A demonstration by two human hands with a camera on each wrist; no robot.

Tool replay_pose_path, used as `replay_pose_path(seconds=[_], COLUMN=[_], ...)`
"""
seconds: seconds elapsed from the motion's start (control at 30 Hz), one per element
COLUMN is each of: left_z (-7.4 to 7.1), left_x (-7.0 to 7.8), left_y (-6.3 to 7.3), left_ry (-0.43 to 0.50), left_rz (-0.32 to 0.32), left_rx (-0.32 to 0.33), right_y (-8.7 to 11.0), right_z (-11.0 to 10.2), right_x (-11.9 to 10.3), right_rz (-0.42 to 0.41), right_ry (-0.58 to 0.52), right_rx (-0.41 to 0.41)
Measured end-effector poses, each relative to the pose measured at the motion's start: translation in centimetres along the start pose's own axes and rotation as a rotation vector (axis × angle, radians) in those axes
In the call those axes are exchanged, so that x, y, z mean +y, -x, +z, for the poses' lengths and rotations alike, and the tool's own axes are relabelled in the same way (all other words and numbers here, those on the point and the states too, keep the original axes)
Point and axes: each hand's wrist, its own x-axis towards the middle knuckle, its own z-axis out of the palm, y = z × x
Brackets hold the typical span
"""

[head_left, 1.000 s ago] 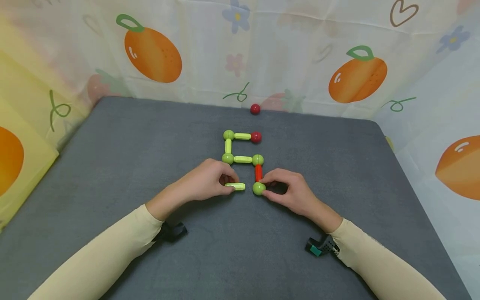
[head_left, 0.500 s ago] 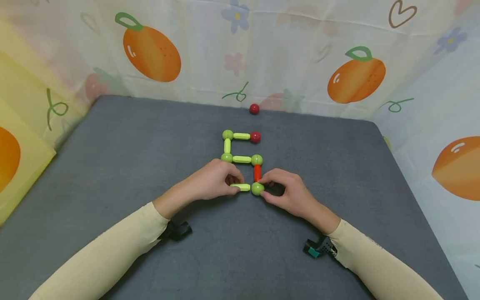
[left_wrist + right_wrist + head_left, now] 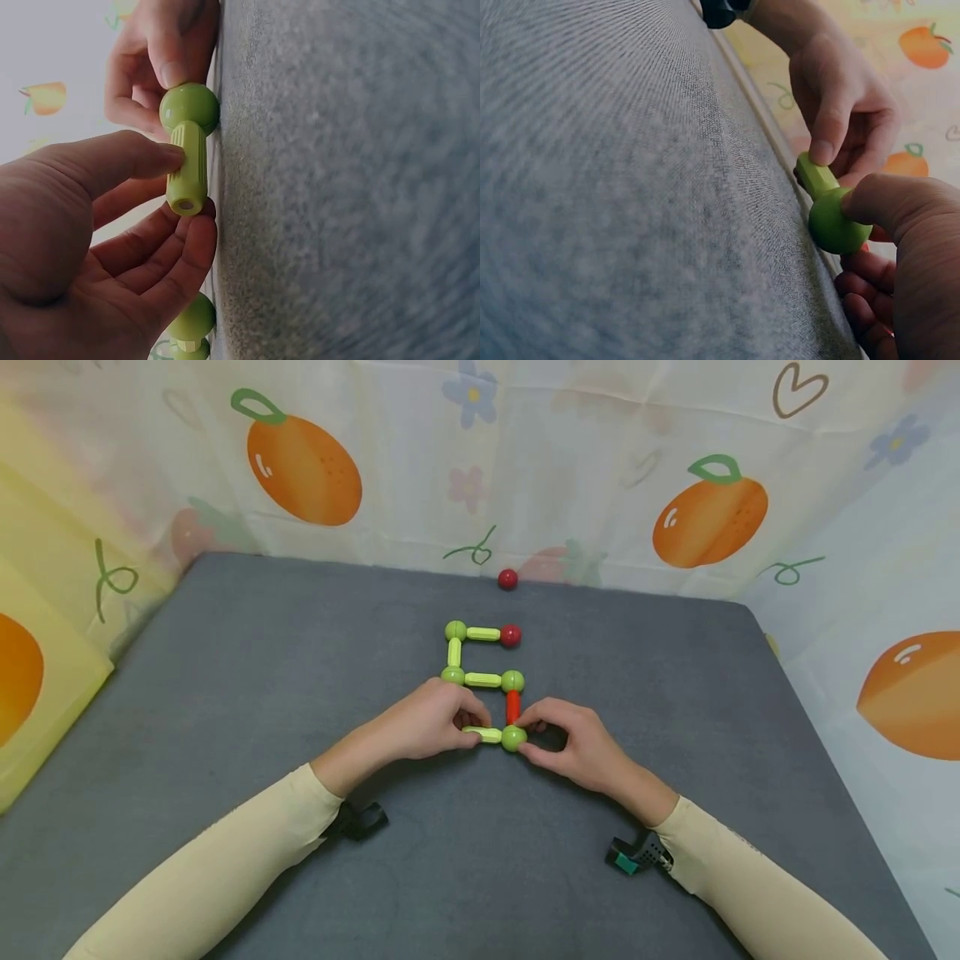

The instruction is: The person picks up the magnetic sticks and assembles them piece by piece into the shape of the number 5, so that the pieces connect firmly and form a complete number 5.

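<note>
Between thumb and fingers my left hand (image 3: 427, 718) pinches a light green magnetic rod (image 3: 189, 169). The rod's far end touches a green ball (image 3: 513, 738), while its near end is bare in the left wrist view. My right hand (image 3: 581, 739) holds that ball between thumb and fingers. From the ball a red rod (image 3: 513, 707) runs up to another green ball (image 3: 512, 682). A green rod (image 3: 482, 680) links this to a left green ball (image 3: 452, 676), and a further rod (image 3: 454, 653) climbs to the top green ball (image 3: 455, 631).
A top rod (image 3: 483, 633) ends in a red ball (image 3: 511, 636). Behind it, a loose red ball (image 3: 507, 579) lies near the far edge of the grey table (image 3: 300, 627). A fruit-print curtain (image 3: 405, 460) hangs around the table.
My left hand has moved right with the green rod, closing the gap until the rod meets the lower green ball. My right hand has stayed at the ball.
</note>
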Motion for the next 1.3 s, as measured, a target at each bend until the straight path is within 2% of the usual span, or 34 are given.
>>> replay_pose_path(seconds=[0.53, 0.7, 0.8, 0.93, 1.1, 1.2, 1.3], left_z=[-0.2, -1.2, -2.4, -4.7, -7.0, -7.5, -7.4], left_x=[0.1, -0.2, -0.4, -1.5, -3.6, -4.5, -4.9], left_y=[0.1, 0.0, -0.7, -3.1, -7.6, -10.4, -12.7], left_ry=[0.04, 0.064, 0.081, 0.09, 0.053, 0.015, -0.029], left_rz=[-0.035, -0.047, -0.075, -0.121, -0.185, -0.181, -0.149], left_rx=[0.002, 0.064, 0.116, 0.162, 0.198, 0.199, 0.209], right_y=[-0.1, 0.1, 0.0, 0.1, 0.4, 0.9, 1.5], right_z=[0.0, 0.0, -0.1, 0.0, -0.2, -0.3, -0.3], right_x=[0.6, 0.8, 1.0, 1.0, 0.9, 0.7, 0.5], right_rz=[-0.001, -0.003, 0.0, -0.001, 0.011, 0.032, 0.039], right_ry=[0.008, 0.005, 0.008, -0.005, -0.008, 0.003, 0.007], right_rx=[-0.004, 0.006, 0.012, 0.023, 0.028, 0.038, 0.052])
